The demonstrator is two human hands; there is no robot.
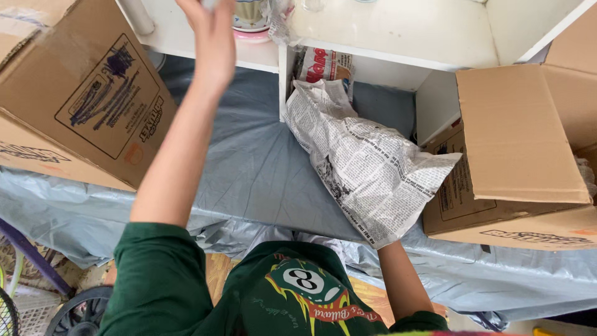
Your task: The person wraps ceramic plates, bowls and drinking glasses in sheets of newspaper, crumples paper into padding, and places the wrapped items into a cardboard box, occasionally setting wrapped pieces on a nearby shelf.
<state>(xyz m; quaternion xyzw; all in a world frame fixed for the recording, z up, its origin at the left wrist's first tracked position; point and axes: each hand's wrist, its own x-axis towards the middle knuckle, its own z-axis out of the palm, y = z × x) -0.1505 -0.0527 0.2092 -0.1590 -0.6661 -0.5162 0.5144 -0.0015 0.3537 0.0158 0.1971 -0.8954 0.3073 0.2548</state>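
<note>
Two hands are at work over a tabletop [249, 174] covered with grey plastic sheeting. The left hand [211, 37] is raised to the white shelf unit [398, 31], next to a cup on a pink saucer [252, 28]; its fingertips run out of the top of the picture, so whether it grips anything cannot be told. The right hand [385, 239] is hidden under a crumpled sheet of newspaper [367, 162], which it holds up from below; the grip is judged closed on the paper, though the fingers themselves are not visible. The newspaper lies across the right half of the sheeting, its upper end in the shelf's lower opening. One open cardboard box [522, 149] stands just beside it on the right; a second box [81, 93] stands on the left. Judgement: the wrapping step is under way, with crockery being reached for. The next move calls for a firm hold on the cup and a flat, ready sheet.
</note>
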